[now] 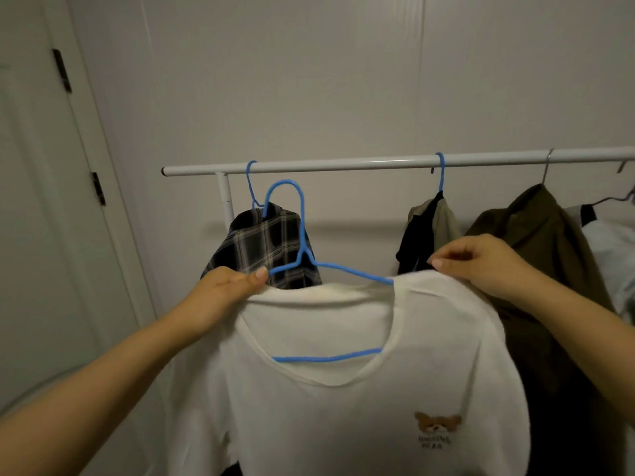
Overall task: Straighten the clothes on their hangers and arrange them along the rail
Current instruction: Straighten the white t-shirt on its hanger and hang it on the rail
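A white T-shirt point(343, 407) with a small bear print sits on a blue hanger point(302, 242) that is off the rail, held in front of me. My left hand point(226, 290) pinches the shirt's left shoulder at the neckline. My right hand point(481, 262) pinches the right shoulder fabric. The hanger's hook points up, below the white rail point(343, 164). Its lower bar shows through the neck opening.
On the rail hang a plaid shirt point(264, 245) on a blue hanger at the left end, a black-and-beige garment point(426, 231), an olive jacket point(536, 242) and a pale garment point(611, 249) at the right edge. A door point(41, 201) stands at left.
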